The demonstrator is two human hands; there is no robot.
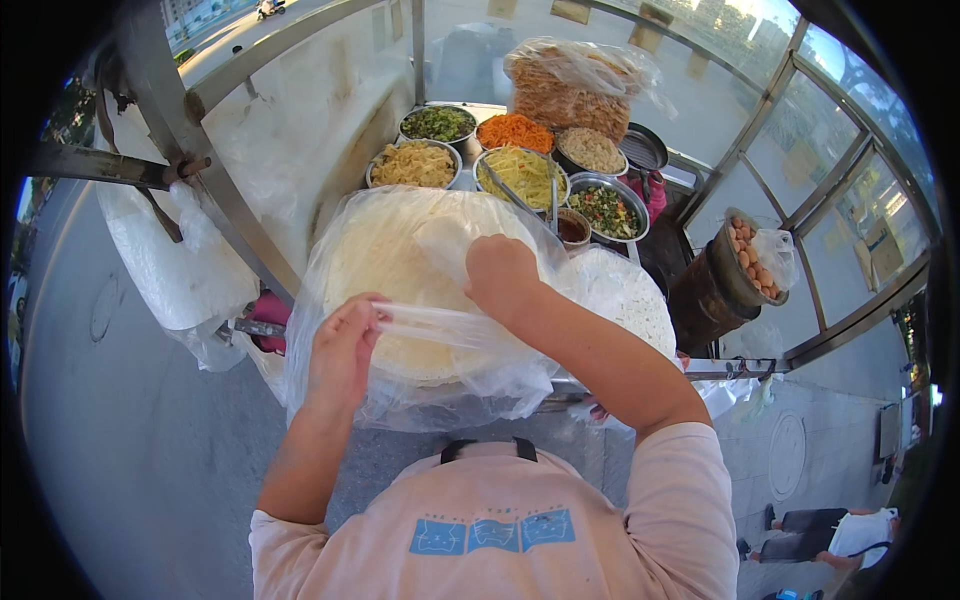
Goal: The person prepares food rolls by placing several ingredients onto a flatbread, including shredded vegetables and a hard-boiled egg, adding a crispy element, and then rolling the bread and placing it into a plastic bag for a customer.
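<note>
A broad stack of thin round flatbreads point(390, 262) lies under and within a large clear plastic bag point(319, 375) in front of me. Pinched between the thumb and fingers of my left hand point(346, 341) is a clear plastic strip point(435, 324), stretched rightward until it passes below my right forearm. My right hand point(502, 274) is curled over the stack, back of the hand up. A pale translucent sheet point(442, 240) extends from its left side; whether this is plastic or flatbread I cannot tell. My right fingertips are mostly hidden.
Behind the stack stand bowls of shredded carrot point(516, 133), yellow shreds point(525, 176) with tongs point(555, 199), and chopped vegetables point(606, 211). A bag of brown crisp sheets point(570, 86) rises behind. Eggs point(750, 259) fill a basin at right. A metal frame post point(232, 202) stands left.
</note>
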